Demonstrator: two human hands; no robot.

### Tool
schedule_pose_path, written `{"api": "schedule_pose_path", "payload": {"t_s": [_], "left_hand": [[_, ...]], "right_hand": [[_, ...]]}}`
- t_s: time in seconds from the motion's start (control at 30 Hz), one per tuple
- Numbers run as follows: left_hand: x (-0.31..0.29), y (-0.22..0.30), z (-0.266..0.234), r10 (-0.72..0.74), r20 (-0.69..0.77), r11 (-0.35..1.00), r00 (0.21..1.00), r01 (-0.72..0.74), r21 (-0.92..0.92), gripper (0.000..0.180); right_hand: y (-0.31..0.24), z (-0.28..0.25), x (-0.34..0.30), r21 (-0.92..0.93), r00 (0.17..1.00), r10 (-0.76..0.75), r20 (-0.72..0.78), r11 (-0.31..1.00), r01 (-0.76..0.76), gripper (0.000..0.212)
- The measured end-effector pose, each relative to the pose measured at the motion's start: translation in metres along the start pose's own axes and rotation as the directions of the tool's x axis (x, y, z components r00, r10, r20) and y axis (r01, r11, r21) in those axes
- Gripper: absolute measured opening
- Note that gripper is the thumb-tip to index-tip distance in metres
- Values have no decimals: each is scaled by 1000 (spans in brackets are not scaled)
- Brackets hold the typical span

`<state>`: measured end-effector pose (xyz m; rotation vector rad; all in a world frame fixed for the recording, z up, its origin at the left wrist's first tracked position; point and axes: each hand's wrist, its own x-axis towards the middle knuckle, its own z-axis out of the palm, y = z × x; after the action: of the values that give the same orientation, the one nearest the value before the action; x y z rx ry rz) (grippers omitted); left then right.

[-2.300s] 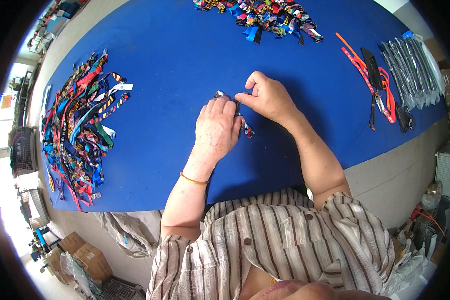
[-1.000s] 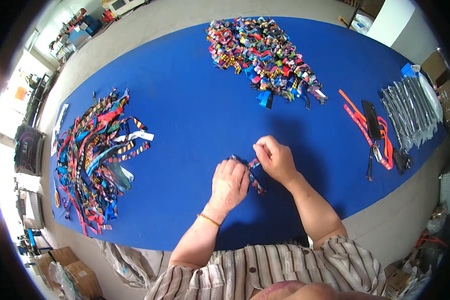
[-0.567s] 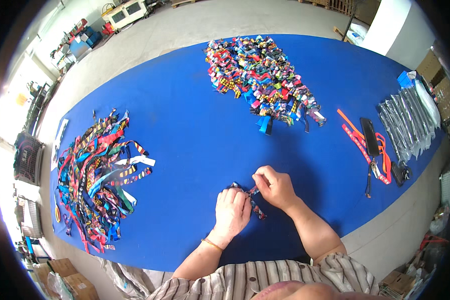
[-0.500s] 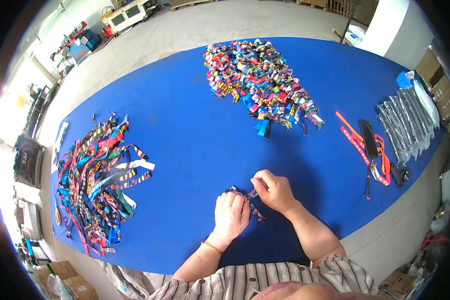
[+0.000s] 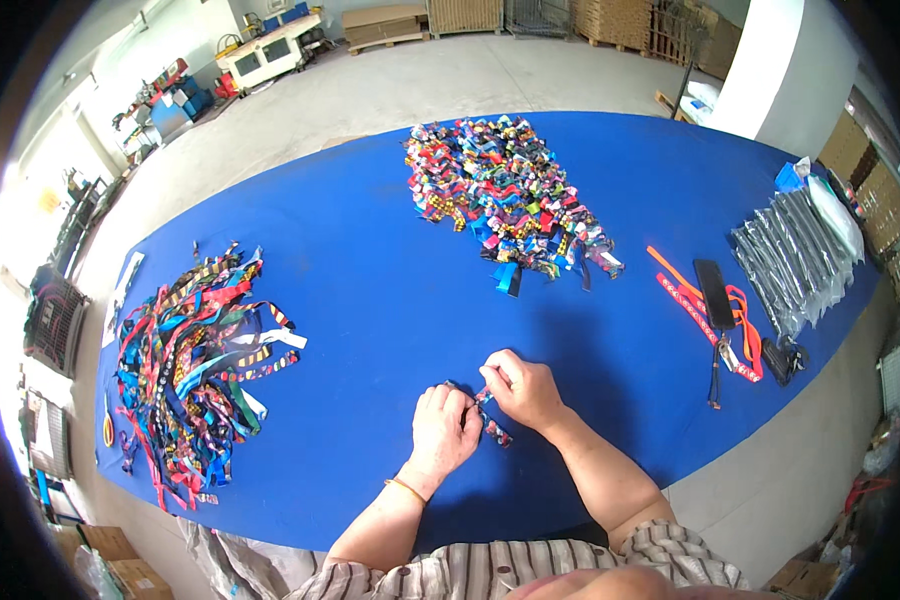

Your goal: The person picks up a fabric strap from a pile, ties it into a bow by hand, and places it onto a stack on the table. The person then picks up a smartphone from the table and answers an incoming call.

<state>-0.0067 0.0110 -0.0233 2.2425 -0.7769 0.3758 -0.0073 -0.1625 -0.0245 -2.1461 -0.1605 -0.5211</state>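
Note:
Both my hands work at the table's near side on one patterned fabric strip (image 5: pixel 496 434), dark with red and pale marks. My left hand (image 5: pixel 444 430) is closed over part of the strip, fingers curled and pressing it near the tabletop. My right hand (image 5: pixel 526 392) pinches another part between thumb and forefinger, just right of the left hand. A short end of the strip hangs out below, between the hands. The strip's middle is mostly hidden under my fingers, so whether it is knotted or folded I cannot tell.
On the blue table (image 5: pixel 360 250) lie a heap of long colourful strips (image 5: pixel 185 370) at left and a dense pile of short knotted-looking pieces (image 5: pixel 505 195) farther off. At right are a phone (image 5: pixel 713 293), an orange lanyard (image 5: pixel 745 320) and plastic-wrapped packs (image 5: pixel 795 260). Scissors (image 5: pixel 109 430) lie far left.
The whole view has tilted up a little, showing more floor beyond the table. My hands keep their closed grip on the strip, with little visible change between them.

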Motion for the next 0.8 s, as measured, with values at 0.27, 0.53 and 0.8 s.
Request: {"api": "schedule_pose_path", "payload": {"t_s": [0.27,0.53,0.8], "left_hand": [[0,-2,8,12,-14,1000,1000,-12,9,11],[-3,-7,14,81,-84,996,993,-77,46,9],[-5,-19,15,112,-88,993,990,-110,36,9]], "right_hand": [[-4,-7,-2,-20,997,68,18,997,-68,11],[10,8,-5,-214,984,-168,-61,965,151,12],[10,17,-3,-437,979,-203,-19,883,174,14]]}}
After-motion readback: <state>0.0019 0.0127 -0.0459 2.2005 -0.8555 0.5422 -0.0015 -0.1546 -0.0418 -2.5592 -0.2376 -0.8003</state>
